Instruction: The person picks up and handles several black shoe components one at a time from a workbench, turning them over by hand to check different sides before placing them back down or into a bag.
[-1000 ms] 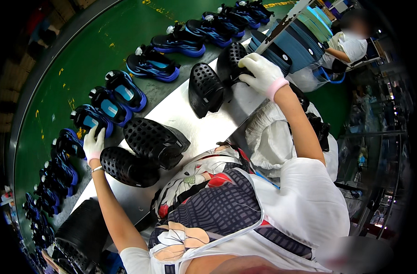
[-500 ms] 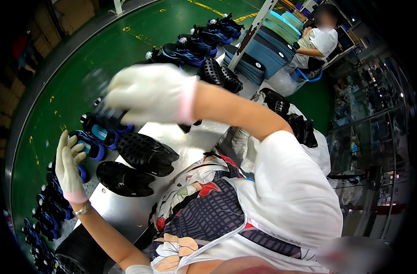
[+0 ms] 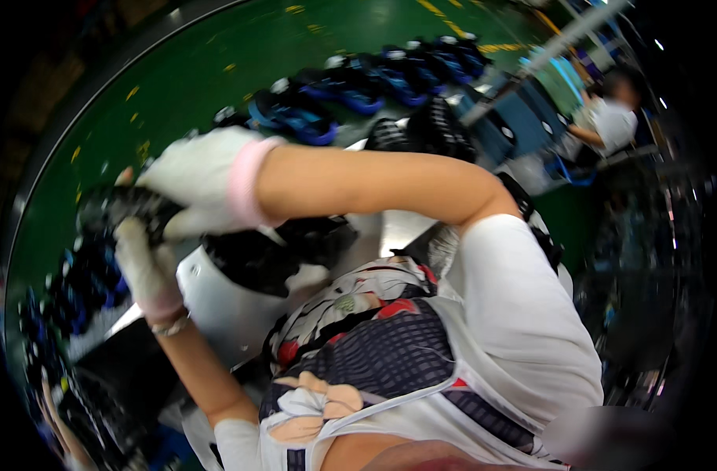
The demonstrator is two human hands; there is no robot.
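Note:
Both my gloved hands meet at the left around a black, dimpled, shoe-shaped piece [image 3: 111, 206], blurred by motion. My left hand [image 3: 148, 271] is closed on its near side, with the thumb in front. From above, my right hand [image 3: 205, 174] reaches across and grips the piece's right end; some of its fingers are hidden. More black dimpled shoe-shaped pieces [image 3: 252, 259] lie on the metal table [image 3: 209, 302] just right of my left hand, partly under my right forearm.
Blue-and-black shoes [image 3: 296, 118] stand in a row along the far side, and more [image 3: 84, 282] run down the left. Stacked blue insole-like sheets [image 3: 523, 106] lie at the upper right, near a seated person [image 3: 613, 122]. Another person's forearm [image 3: 60, 424] shows at the lower left.
My right hand has moved left and down to meet my left hand. My left hand, open before, now closes on a black dimpled piece. The whole view has shifted.

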